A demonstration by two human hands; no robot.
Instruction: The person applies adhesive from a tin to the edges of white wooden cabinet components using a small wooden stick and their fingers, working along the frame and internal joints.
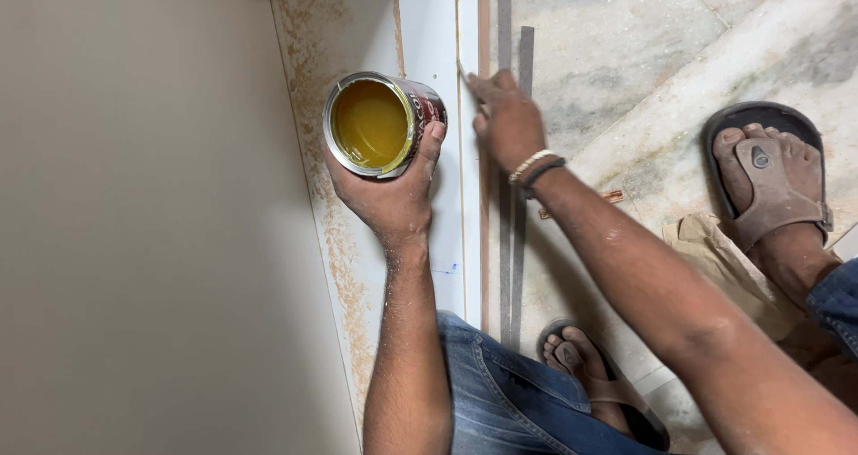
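Left hand (389, 191) gripping open tin of yellow glue (380, 122); just beside tin, right hand (505, 120) fingertips pressed on white strip (467, 151), perhaps pinching something.

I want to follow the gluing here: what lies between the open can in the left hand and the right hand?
In the head view, only a white strip runs between the can of yellow liquid, held by the left hand, and the right hand.

Marbled grey-white floor (626, 53) seen from above, white board (442, 196) laid along it beside a glue-stained strip, thin dark strips (514, 240) laid alongside, small wood scrap (612, 196) nearby, two sandalled feet (769, 178) planted on it
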